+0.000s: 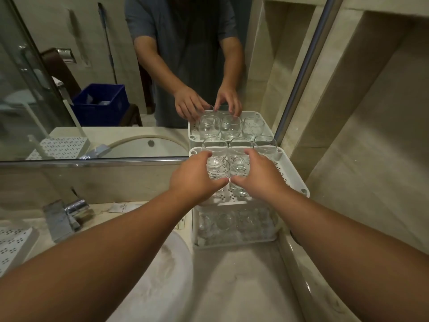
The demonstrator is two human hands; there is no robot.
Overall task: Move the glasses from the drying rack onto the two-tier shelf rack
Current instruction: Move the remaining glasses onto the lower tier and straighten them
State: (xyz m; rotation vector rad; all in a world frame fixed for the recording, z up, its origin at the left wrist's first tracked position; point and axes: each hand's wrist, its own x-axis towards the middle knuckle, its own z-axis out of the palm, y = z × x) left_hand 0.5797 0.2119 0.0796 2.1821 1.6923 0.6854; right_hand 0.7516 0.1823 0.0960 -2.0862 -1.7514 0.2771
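Note:
A white two-tier shelf rack [291,174] stands on the counter against the mirror. Its top tier carries a back row of three clear glasses [214,145] and two glasses in front of them. My left hand [195,176] is wrapped around the left front glass [218,167]. My right hand [257,175] grips the right front glass [240,165]; both glasses rest on or just above the perforated tier. The lower tier [234,226] is full of several glasses. The white drying rack [14,242] shows only partly at the far left edge.
A round white sink [157,270] lies below my left arm, with a chrome tap [69,212] behind it. The mirror [92,77] repeats the rack, my hands and a blue crate. A tiled wall niche closes in the right side.

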